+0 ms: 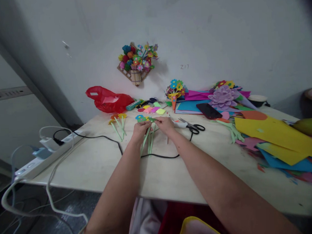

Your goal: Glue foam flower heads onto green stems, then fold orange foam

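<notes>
Two hands are pinching a small bunch of flowers over a pale table

Near the middle of the frame, a bunch of foam flowers (140, 118) is pointing its blue, yellow and green heads toward the wall (97, 44). Its pale green stems (151, 141) are running toward the near table edge, the long axis lying nearly up and down the frame, lower ends leaning slightly left. The left hand (141, 129) is closing its fingers on the bunch just below the heads; the right hand (165, 126) is pinching the green part at the right side with nearly shut fingertips.

The pale table (96, 170) is stretching across the frame, a black cable (162, 156) crossing it by the stem ends. Black-handled scissors (192, 128) are lying right of the hands. A red plastic bag (109, 101) is sitting upper left of them, a white power strip (44, 156) is running along the left side, and yellow foam sheets (271, 130) are spreading at right. A flower arrangement (136, 63) is hanging on the greyish wall.
</notes>
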The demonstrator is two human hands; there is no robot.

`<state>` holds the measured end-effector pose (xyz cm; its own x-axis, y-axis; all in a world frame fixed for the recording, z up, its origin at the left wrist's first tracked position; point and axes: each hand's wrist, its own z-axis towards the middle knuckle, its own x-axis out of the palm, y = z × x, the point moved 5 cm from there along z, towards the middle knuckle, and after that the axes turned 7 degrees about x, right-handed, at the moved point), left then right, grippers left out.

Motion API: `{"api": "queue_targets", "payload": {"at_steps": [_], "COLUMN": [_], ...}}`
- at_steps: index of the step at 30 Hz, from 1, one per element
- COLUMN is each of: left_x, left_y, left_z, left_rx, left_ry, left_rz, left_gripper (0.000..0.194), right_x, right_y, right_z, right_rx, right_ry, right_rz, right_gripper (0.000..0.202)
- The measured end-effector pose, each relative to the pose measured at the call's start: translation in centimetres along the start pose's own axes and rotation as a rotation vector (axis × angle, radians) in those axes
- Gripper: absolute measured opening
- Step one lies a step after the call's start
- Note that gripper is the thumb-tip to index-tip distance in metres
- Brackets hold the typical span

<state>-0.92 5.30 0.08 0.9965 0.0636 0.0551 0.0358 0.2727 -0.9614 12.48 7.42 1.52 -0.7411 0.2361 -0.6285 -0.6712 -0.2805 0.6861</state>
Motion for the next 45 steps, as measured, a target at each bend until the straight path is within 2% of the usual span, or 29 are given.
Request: {"api": "queue_targets", "payload": {"at_steps": [11, 19, 28, 35, 40, 45], "left_x": [0.0, 0.2, 0.0, 0.0, 0.2, 0.1], "left_y": [0.2, 0.0, 0.0, -0.1, -0.5, -0.3], "left_z": [0.1, 0.0, 0.1, 0.0, -0.2, 0.0], "left_rx": [0.006, 0.026, 0.036, 0.029, 0.069, 0.071], "left_ry": [0.001, 0.010, -0.011, -0.052, -0.020, -0.021], "left_rz": [0.008, 0.001, -0.019, -0.035, -0.029, -0.016], "left_gripper": [0.015, 0.022, 0.035, 0.027, 0.025, 0.029], "right_x": [0.1, 0.1, -0.7, -1.0, -0.3, 0.5], "right_y": [0.1, 0.5, 1.0, 1.9, 1.7, 0.6], "right_z": [0.0, -0.2, -0.4, -0.9, -0.6, 0.5], "right_rx": [-0.036, -0.070, -0.207, -0.308, -0.267, -0.129], "right_ry": [-0.007, -0.012, -0.131, -0.105, -0.046, 0.038], "right_rz": [0.038, -0.014, -0.051, -0.104, -0.051, 0.138], "right_gripper": [0.026, 0.028, 0.054, 0.042, 0.033, 0.030]}}
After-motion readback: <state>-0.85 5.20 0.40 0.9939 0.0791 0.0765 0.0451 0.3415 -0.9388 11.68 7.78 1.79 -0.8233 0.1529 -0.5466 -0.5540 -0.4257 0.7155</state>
